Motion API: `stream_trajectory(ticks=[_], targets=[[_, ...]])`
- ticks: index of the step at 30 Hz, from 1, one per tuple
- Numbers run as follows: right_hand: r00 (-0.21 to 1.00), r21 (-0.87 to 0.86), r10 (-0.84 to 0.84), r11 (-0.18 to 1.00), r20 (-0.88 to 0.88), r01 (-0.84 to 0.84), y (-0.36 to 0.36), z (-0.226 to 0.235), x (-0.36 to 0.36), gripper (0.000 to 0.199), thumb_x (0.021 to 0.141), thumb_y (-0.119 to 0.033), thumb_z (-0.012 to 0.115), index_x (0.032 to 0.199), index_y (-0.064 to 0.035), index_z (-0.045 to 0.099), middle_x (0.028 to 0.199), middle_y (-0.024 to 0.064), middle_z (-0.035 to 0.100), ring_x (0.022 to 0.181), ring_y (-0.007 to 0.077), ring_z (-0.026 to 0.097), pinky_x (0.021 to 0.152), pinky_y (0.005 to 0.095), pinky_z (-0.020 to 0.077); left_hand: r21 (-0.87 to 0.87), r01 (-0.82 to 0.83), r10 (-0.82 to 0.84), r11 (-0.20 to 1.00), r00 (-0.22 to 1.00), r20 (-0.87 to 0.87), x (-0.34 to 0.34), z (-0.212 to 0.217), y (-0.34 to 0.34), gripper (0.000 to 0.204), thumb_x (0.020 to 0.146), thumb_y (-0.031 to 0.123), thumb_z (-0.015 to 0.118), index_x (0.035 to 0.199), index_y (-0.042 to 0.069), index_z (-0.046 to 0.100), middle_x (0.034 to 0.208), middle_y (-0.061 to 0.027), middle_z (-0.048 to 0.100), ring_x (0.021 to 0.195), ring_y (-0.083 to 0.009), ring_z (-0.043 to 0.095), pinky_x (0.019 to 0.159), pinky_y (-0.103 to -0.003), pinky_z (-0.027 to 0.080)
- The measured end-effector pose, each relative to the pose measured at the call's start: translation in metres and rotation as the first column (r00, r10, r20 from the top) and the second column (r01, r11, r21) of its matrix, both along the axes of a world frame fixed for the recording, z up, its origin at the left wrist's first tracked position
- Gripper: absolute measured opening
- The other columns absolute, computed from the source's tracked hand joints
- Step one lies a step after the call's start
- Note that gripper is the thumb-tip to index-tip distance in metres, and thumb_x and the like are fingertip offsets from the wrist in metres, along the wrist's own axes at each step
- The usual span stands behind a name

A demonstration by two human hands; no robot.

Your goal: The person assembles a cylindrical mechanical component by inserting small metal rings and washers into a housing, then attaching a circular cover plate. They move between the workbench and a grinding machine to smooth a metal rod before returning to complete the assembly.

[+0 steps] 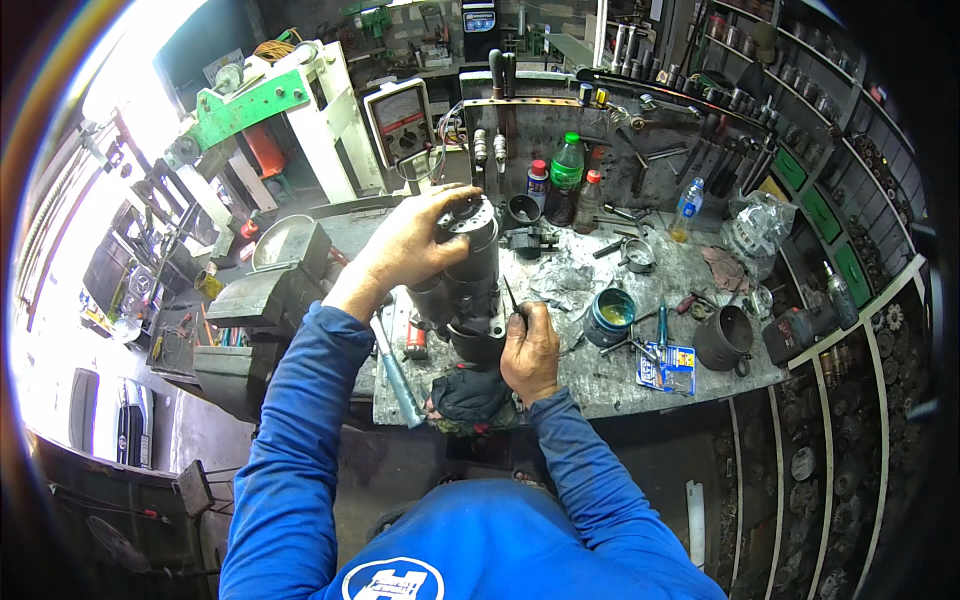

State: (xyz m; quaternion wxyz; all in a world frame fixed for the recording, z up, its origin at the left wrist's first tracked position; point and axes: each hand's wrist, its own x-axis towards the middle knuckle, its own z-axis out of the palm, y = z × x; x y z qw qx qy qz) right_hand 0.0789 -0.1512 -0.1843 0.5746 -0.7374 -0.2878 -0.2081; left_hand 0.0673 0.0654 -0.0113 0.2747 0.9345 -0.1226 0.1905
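A dark starter motor [474, 277] stands upright on the workbench [560, 390], with a smaller cylinder at its side. My left hand [415, 240] is wrapped over its top end, thumb at the near side and fingers at the far rim. Just right of the motor's lower part, my right hand [530, 350] pinches a thin dark rod-like tool [511, 294] that points up; its exact kind is unclear. A dark cloth [470, 394] lies at the motor's foot. To its left are a hammer-like tool with a blue-grey handle [398, 378] and a small red cylinder [415, 342].
A large bench vise [262, 290] stands at the left. Right of my hands are a blue tub of grease [611, 312], a blue-handled tool [662, 325] and a dark metal housing [723, 338]. Bottles, including a green one [567, 163], line the back; shelves of parts [850, 400] flank the right.
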Motion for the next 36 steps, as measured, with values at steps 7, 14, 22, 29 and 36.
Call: stream_trajectory(ticks=[7,14,22,29,36], targets=[[0.982,-0.011,0.061,0.998,-0.176,-0.064,-0.026,0.036,0.032,0.016,0.105,-0.013,0.059,0.113,0.0004,0.06,0.094,0.019,0.069,0.083,0.034,0.069,0.075,0.0427,0.0543,-0.044,-0.045,0.047,0.998,0.998,0.047,-0.023,-0.004,-0.003,0.12,0.073,0.023,0.089,0.169,0.009,0.018,0.172,-0.0246,0.024,0.159,-0.0353,0.026,0.13,-0.044,0.023],[0.917,-0.12,0.398,0.912,0.013,-0.393,-0.026,0.117,0.076,0.031,0.098,-0.013,0.074,0.122,0.0035,0.062,0.098,0.0067,0.068,0.086,0.0141,0.062,0.075,0.0302,0.0522,-0.398,-0.506,0.64,0.765,0.668,0.38,-0.062,-0.073,-0.071,0.027,0.08,0.019,0.083,0.107,0.013,0.08,0.132,-0.0191,0.062,0.135,-0.0392,0.051,0.115,-0.049,0.039],[0.661,-0.22,0.709,0.623,-0.246,-0.751,0.024,0.153,0.125,0.058,0.101,-0.014,0.073,0.151,0.0049,0.05,0.141,0.0133,0.066,0.127,0.0176,0.061,0.111,0.0323,0.0474,-0.398,-0.658,0.759,0.64,0.459,0.462,-0.018,-0.076,-0.08,0.022,0.086,0.025,0.08,0.103,0.012,0.083,0.136,-0.0163,0.067,0.135,-0.0414,0.054,0.114,-0.052,0.037],[0.688,-0.056,0.666,0.706,-0.289,-0.706,0.031,0.138,0.11,0.058,0.098,-0.009,0.075,0.149,0.0062,0.053,0.139,0.0123,0.067,0.125,0.0165,0.062,0.111,0.0317,0.047,-0.542,-0.498,0.717,0.677,0.613,0.333,-0.018,-0.075,-0.072,0.017,0.083,0.025,0.08,0.092,0.01,0.081,0.11,-0.0132,0.076,0.122,-0.0381,0.064,0.106,-0.048,0.048],[0.562,0.103,0.714,0.652,-0.418,-0.751,0.028,0.146,0.113,0.067,0.092,-0.005,0.081,0.15,0.0038,0.052,0.141,0.012,0.064,0.129,0.0179,0.06,0.115,0.0327,0.0446,-0.597,-0.451,0.678,0.664,0.699,0.226,-0.019,-0.073,-0.062,0.021,0.086,0.031,0.077,0.095,0.012,0.083,0.121,-0.0143,0.073,0.125,-0.0358,0.061,0.107,-0.047,0.047]])
